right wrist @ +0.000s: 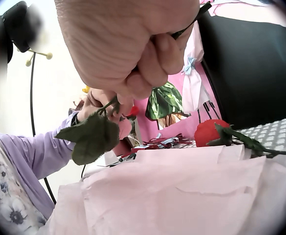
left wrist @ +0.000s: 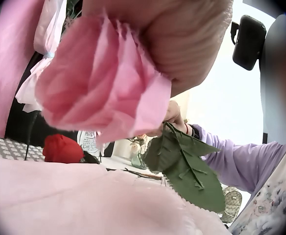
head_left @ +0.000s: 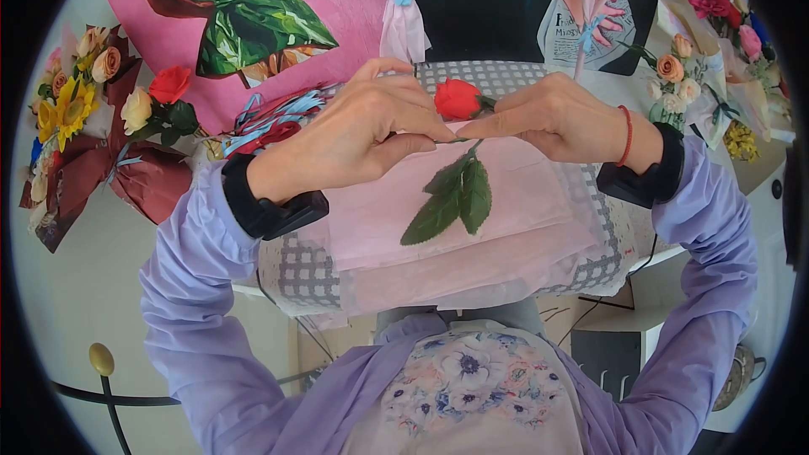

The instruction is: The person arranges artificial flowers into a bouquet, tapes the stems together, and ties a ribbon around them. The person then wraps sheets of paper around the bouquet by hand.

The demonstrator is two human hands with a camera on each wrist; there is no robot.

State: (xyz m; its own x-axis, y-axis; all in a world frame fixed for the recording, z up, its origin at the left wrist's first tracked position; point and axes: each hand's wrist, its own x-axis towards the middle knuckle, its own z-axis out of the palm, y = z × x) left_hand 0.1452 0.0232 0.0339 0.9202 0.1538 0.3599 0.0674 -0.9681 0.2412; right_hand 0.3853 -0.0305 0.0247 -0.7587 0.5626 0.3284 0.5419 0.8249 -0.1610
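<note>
My left hand (head_left: 362, 131) holds a pink artificial rose (left wrist: 103, 83) by its stem near the head; the bloom shows large in the left wrist view and is hidden under the hand from above. Farther along that stem, my right hand (head_left: 565, 122) grips it with curled fingers, and the dark stem end (right wrist: 201, 17) pokes out past them. Between both hands hang the rose's green leaves (head_left: 438, 206), above a stack of pink wrapping paper (head_left: 438, 274). Just beyond the hands lies a red rose (head_left: 458, 99) with its own stem.
A checked cloth (head_left: 305, 274) covers the table under the paper. Ribbons (head_left: 291, 109) lie behind my left hand. A dark-red wrapped bouquet (head_left: 152, 173) is on the left, and more flowers (head_left: 670, 76) are on the right. Pink-wrapped bundles (head_left: 404, 13) lie on the far side.
</note>
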